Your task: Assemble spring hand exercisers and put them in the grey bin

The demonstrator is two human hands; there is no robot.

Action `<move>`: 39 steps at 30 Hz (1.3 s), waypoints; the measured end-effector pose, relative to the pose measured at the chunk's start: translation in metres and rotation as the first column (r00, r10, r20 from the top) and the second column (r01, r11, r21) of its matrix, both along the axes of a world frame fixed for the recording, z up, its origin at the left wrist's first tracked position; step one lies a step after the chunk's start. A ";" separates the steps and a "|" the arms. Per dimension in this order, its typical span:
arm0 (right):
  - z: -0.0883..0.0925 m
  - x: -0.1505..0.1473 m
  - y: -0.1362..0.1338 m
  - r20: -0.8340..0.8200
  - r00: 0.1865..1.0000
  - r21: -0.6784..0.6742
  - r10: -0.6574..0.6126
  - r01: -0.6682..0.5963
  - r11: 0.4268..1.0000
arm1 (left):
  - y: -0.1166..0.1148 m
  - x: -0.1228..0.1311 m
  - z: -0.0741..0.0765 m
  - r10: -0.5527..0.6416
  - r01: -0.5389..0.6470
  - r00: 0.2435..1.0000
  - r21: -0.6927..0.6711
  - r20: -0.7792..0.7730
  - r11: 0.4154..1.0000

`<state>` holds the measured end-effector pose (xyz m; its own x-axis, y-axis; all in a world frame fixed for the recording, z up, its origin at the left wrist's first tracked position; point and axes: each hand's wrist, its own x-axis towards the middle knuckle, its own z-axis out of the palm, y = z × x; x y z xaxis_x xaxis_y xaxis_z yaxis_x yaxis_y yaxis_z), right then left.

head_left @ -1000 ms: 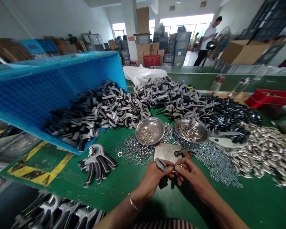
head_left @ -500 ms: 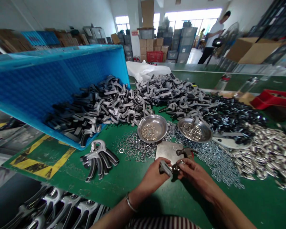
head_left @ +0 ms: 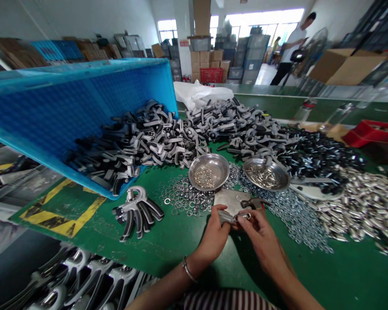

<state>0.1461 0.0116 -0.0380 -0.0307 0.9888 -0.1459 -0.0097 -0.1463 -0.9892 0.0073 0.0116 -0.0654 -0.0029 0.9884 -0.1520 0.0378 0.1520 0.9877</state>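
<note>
My left hand [head_left: 214, 234] is closed around a grey hand-grip handle [head_left: 225, 217], whose end points toward my right hand. Pinched in the fingers of my right hand [head_left: 260, 234] is a shiny coiled spring [head_left: 245, 216], right against the handle's end; whether the two are joined I cannot tell. Just beyond my hands lie a metal plate [head_left: 224, 197] and a hammer [head_left: 255, 203], partly hidden by my right fingers. To the left, several hand grippers [head_left: 139, 211] with black-padded handles lie fanned out on the green table [head_left: 177, 241].
Two steel bowls [head_left: 224, 172] of small parts stand among loose washers [head_left: 189, 196]. A tipped blue crate [head_left: 84, 97] spills grey handles [head_left: 158, 137] at left. Metal sleeves [head_left: 358, 206] and black parts [head_left: 317, 159] pile up at right. A person [head_left: 291, 47] stands in the background.
Both hands have risen slightly, and the handle has turned to lie more level. The spring now shows more plainly between my right fingers. The view has shifted a little.
</note>
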 end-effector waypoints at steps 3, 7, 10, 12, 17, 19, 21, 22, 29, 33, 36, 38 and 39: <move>-0.007 -0.003 -0.003 0.055 0.998 0.037 -0.030 0.028 0.999 | -0.005 0.002 -0.003 -0.010 0.019 0.995 -0.089 0.094 0.996; -0.010 0.010 0.001 0.127 0.987 0.109 0.100 -0.114 0.987 | -0.006 -0.012 0.004 -0.305 0.354 0.919 -0.187 0.250 0.916; -0.001 0.017 0.004 0.160 0.969 0.161 0.187 -0.213 0.964 | -0.006 -0.024 0.014 -0.451 0.515 0.831 -0.146 0.326 0.844; 0.009 0.015 0.006 0.241 0.948 0.242 0.208 -0.266 0.933 | -0.007 -0.024 0.020 -0.501 0.576 0.785 -0.129 0.364 0.807; 0.021 0.008 0.014 0.311 0.890 0.275 0.332 -0.419 0.865 | -0.018 -0.023 0.031 -0.540 0.582 0.794 -0.092 0.278 0.808; 0.016 0.011 0.023 0.328 0.844 0.221 0.425 -0.506 0.834 | -0.024 -0.030 0.030 -0.542 0.614 0.742 -0.076 0.394 0.786; 0.008 0.017 0.038 0.566 0.732 0.192 0.380 -0.565 0.802 | -0.027 -0.039 0.023 -0.497 0.628 0.706 -0.120 0.505 0.769; 0.005 0.021 0.047 0.712 0.640 0.189 0.288 -0.570 0.799 | -0.028 -0.042 0.019 -0.432 0.586 0.728 -0.157 0.532 0.795; -0.009 0.023 0.104 0.972 0.219 0.194 -0.085 -0.549 0.813 | -0.003 -0.054 0.014 -0.108 0.130 0.952 -0.061 0.286 0.990; -0.013 0.017 0.105 0.984 0.161 0.164 -0.081 -0.606 0.778 | 0.011 -0.049 0.021 -0.023 0.022 0.998 0.017 0.064 1.000; -0.018 0.017 0.094 0.982 0.180 0.156 -0.051 -0.637 0.755 | 0.015 -0.038 0.021 0.109 -0.109 0.994 0.066 0.006 0.992; -0.021 0.018 0.087 0.976 0.215 0.169 -0.037 -0.639 0.751 | 0.016 -0.030 0.020 0.124 -0.126 0.992 0.067 0.034 0.990; -0.022 0.019 0.085 0.970 0.240 0.181 -0.031 -0.633 0.753 | 0.016 -0.027 0.020 0.112 -0.116 0.992 0.060 0.064 0.991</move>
